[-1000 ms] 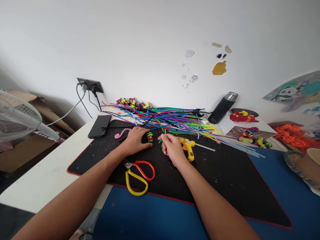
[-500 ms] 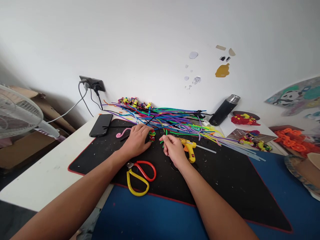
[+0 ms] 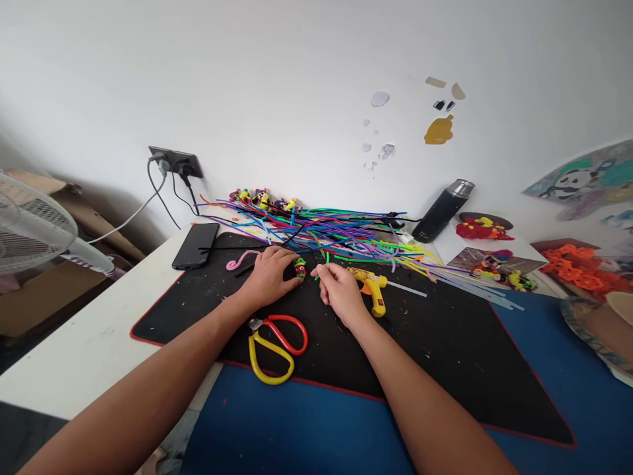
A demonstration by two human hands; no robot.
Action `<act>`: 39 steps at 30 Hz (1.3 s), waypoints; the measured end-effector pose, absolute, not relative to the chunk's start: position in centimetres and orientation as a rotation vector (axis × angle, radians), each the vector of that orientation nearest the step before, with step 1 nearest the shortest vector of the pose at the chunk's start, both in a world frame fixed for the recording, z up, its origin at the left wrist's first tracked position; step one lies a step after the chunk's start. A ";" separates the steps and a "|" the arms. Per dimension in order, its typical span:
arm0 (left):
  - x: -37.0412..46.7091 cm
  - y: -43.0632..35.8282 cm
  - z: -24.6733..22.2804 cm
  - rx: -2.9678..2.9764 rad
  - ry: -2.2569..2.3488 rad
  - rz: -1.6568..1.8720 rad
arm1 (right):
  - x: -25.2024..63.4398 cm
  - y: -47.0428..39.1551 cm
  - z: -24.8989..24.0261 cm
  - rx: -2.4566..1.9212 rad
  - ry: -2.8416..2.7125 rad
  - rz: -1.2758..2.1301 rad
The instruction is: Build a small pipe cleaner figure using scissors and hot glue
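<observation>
My left hand rests over the black mat, its fingers closed on a small red and green figure with a googly eye showing. My fingers cover part of that figure. Just to its right, my right hand pinches a short green pipe cleaner, mostly hidden behind the fingers. A yellow hot glue gun with a clear glue stick lies right beside my right hand. Below my left hand lie scissors with one red and one yellow handle. A curled pink pipe cleaner lies left of my left hand.
Many coloured pipe cleaners are heaped along the wall, with several small figures behind them. A phone lies at the left, a black flask leans at the back right. A fan stands at the far left.
The small figure has turned a little in my left hand, and now one eye shows instead of two. Both hands stay close together; the whole view has shifted slightly.
</observation>
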State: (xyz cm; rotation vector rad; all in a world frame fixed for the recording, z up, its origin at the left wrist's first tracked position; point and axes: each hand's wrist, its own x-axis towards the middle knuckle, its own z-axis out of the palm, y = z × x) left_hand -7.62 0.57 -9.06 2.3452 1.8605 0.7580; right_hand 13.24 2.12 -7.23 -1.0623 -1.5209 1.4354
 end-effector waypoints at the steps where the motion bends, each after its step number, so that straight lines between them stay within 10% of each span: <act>1: -7.6 0.6 -9.1 2.341 1.857 0.764 | 13.2 2.1 -7.2 -1.063 -1.526 1.433; 12: -8.3 0.7 -7.2 2.059 1.878 1.279 | 13.3 2.0 -7.2 -1.074 -1.521 1.420; 39: -8.1 0.4 -6.9 1.961 1.878 1.306 | 13.1 1.8 -6.9 -1.076 -1.574 1.380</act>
